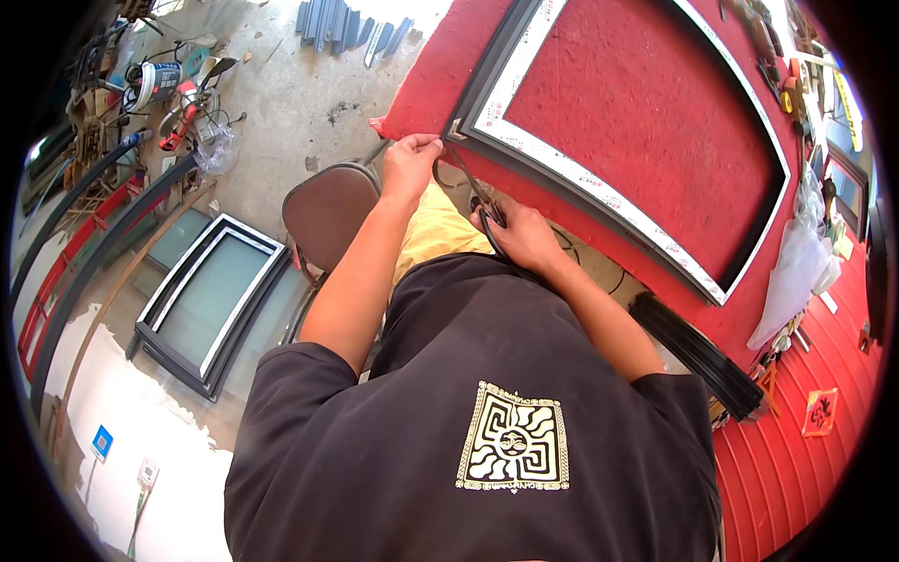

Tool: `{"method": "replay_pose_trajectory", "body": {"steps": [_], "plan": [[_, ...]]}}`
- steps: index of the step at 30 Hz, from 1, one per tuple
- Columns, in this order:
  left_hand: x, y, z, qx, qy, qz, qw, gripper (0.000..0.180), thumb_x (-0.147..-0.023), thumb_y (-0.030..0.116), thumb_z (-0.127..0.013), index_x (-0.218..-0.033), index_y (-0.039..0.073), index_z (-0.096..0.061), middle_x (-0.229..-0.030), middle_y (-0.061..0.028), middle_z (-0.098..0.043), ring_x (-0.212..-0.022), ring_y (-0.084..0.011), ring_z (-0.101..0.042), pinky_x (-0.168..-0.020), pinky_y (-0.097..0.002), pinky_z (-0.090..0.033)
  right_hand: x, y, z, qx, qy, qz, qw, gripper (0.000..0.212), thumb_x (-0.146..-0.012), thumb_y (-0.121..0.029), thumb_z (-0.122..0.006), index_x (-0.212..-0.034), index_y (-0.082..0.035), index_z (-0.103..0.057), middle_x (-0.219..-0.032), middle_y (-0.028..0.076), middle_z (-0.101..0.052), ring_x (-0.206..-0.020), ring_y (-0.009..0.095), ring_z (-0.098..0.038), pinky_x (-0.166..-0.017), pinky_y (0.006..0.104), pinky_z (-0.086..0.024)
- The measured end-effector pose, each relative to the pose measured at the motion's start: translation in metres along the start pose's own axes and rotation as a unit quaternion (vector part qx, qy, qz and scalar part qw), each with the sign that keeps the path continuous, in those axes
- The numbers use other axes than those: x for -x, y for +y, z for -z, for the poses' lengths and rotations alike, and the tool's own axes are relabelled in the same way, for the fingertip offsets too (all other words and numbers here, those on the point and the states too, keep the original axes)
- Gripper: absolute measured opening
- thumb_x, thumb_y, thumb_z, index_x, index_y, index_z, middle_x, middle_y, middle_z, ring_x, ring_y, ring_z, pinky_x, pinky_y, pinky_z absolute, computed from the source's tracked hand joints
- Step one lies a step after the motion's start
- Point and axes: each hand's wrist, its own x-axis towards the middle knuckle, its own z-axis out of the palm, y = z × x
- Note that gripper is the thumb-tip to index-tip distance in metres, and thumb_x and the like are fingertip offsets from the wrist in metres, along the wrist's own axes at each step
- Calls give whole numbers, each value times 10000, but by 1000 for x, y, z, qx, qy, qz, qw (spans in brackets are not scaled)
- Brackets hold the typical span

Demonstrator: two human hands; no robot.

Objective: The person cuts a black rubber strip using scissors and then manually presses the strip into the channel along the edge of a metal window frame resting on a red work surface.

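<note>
The left hand [410, 170] pinches a thin dark strip [436, 172]; to its right, scissors [483, 204] point toward it, handles gripped by the right hand [530, 238]. Beyond both hands, farther right, a window frame [599, 192] lies on the red worktop [412, 105].

The red table [646, 103] bears a dark frame [592, 193].

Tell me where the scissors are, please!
In the head view, the scissors are near the middle, in the person's right hand, just right of the left hand.
</note>
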Motion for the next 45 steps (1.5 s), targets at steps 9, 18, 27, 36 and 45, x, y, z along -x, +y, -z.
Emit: {"method": "replay_pose_trajectory", "body": {"steps": [9,18,27,36,45], "plan": [[0,1,1,-14,-7,-1,1000,227,-1034,106,-773,-1190,-58,-786,-1036,-105,-821,-885,-163,-753,-825,-317,-600,-3,-2,-3,-15,-11,-11,1000,777,-1006,-730,-698,-965,46,-717,-970,306,-753,-990,503,-745,-888,563,-559],[4,7,-1,-32,-1,-10,999,223,-1022,110,-787,-1165,-60,-799,-1016,-105,-823,-877,-156,-754,-822,-317,-595,-3,-2,-5,-14,-2,0,1000,749,-1012,-698,-714,-958,50,-715,-945,311,-746,-961,504,-744,-867,563,-558],[5,9,0,-45,-10,2,999,230,-1032,115,-782,-1192,-50,-784,-1061,-91,-818,-952,-155,-749,-884,-318,-598,0,-9,-4,-17,-5,-2,1000,709,-1030,-662,-710,-938,41,-691,-937,306,-741,-953,504,-741,-861,568,-551],[-2,3,2,-39,-16,4,999,205,-1032,99,-784,-1177,-46,-788,-1047,-86,-812,-940,-149,-744,-871,-306,-597,-2,-11,-9,-13,-21,-6,1000,713,-1062,-664,-653,-998,45,-672,-968,329,-751,-990,518,-745,-889,581,-556],[-2,1,2,-35,-16,0,999,190,-1031,95,-789,-1160,-43,-798,-1016,-72,-808,-900,-125,-732,-831,-289,-589,-4,-8,-19,2,-18,-2,1000,728,-1062,-685,-639,-974,37,-661,-921,330,-748,-958,535,-742,-881,612,-561]]}}
